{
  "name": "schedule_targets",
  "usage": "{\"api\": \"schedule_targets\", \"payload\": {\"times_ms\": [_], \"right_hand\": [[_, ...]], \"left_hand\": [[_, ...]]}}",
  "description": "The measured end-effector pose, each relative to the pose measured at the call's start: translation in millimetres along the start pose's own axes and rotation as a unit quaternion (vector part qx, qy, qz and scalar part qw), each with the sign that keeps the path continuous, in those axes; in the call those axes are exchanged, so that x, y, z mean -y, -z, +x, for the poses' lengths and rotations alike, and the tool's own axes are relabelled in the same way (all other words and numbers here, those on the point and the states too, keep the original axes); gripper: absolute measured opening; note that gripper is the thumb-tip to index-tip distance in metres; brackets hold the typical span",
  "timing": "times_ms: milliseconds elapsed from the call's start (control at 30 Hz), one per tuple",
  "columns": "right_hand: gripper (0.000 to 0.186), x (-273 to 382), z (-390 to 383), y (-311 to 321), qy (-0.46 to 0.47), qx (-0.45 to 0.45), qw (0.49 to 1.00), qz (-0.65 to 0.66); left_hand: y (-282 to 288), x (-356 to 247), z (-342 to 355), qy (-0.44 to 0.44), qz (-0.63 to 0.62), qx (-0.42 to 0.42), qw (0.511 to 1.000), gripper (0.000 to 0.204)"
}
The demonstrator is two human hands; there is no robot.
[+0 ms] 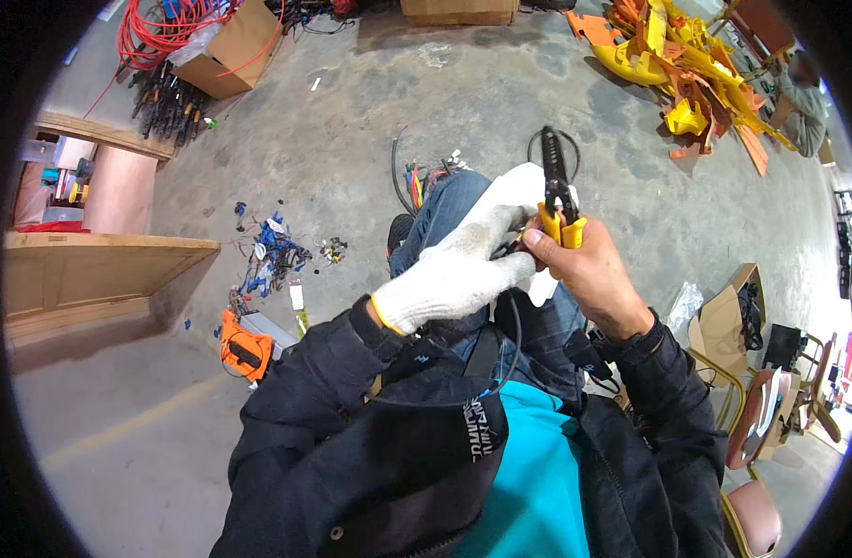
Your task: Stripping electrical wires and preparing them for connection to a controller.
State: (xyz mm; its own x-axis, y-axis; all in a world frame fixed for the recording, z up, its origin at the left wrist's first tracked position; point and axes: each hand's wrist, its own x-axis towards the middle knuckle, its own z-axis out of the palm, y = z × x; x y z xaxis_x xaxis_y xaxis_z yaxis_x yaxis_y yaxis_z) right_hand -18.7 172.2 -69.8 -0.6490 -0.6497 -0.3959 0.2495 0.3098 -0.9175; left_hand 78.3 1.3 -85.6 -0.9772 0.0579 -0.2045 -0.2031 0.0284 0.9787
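Observation:
My left hand (452, 281), in a white knit glove with a yellow cuff edge, is closed on a black cable (517, 335) above my lap. The cable loops down from my fingers across the front of my jacket. Bare, my right hand (595, 274) grips a wire stripper (554, 172) by its yellow handles, its black jaws pointing away from me. My right thumb and fingertips meet the left fingers near the cable's end, which is mostly hidden. A white cloth-like thing (519, 184) lies over my knee, beneath the hands.
Colored wires (415, 186) lie on the floor beyond my knees. To the left are a pile of blue connectors and wire scraps (275, 253), an orange tool (245, 347) and a wooden crate (100, 279). Yellow and orange plastic pieces (672, 65) are heaped at far right, near a person (801, 107).

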Motion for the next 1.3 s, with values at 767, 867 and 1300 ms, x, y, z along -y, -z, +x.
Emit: {"api": "schedule_targets", "payload": {"times_ms": [767, 867, 1300], "right_hand": [[0.017, -33, 19, 10, -0.038, -0.001, 0.999, 0.009], [0.017, -33, 18, 9, -0.02, 0.001, 0.999, -0.03], [0.02, -36, 20, 5, 0.018, -0.011, 0.996, -0.088]], "left_hand": [[14, 19, 5, 0.109, -0.115, -0.052, 0.986, 0.035], [16, 21, 8, 0.121, -0.104, -0.034, 0.987, 0.034], [13, 23, 11, 0.163, -0.087, -0.051, 0.981, 0.027]]}}
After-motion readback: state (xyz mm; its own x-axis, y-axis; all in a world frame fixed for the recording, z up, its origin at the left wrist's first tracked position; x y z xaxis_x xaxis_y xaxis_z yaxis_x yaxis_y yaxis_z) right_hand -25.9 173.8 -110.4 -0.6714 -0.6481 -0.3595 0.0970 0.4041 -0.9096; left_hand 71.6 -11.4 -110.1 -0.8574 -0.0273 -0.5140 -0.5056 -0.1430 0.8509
